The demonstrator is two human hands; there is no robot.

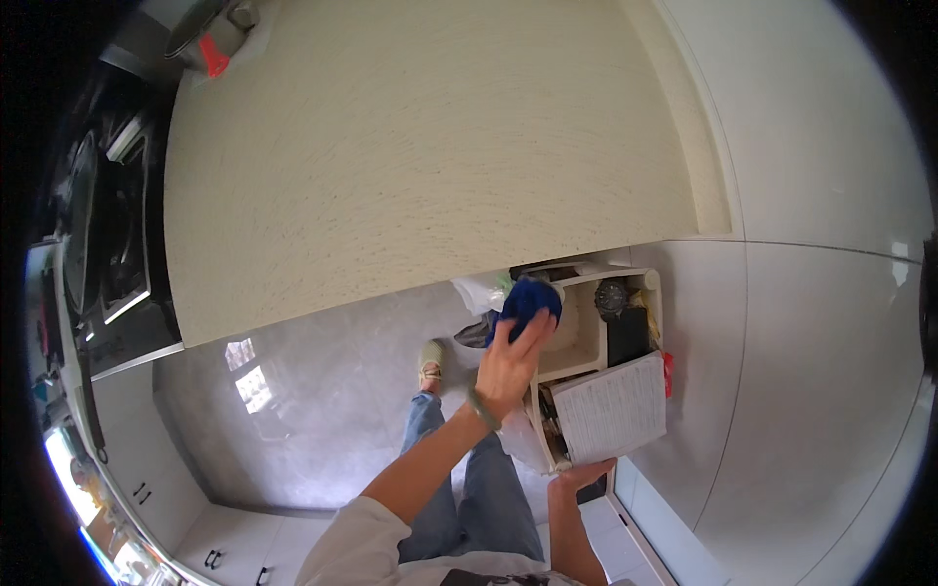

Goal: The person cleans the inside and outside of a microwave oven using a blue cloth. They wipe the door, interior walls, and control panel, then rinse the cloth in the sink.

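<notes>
My left hand (513, 366), with a bracelet at the wrist, grips a bunched dark blue cloth (529, 304) over the left side of a cream plastic storage rack (571, 355). My right hand (586, 472) rests against the rack's near edge, its fingers partly hidden below it. In the rack's top lie a black wristwatch (611, 297), a black flat object (629, 337) and a stack of written paper sheets (612, 410). Part of the top, beside the cloth, shows a bare compartment. White and dark plastic bags (480, 293) hang by the rack's far left side.
A beige countertop (440, 161) spans the area ahead, its edge close to the rack. A black gas hob (117, 220) is at left, a metal pot (220, 36) at the far left corner. Tiled wall (828, 351) stands right; white cabinets (227, 538) are behind left.
</notes>
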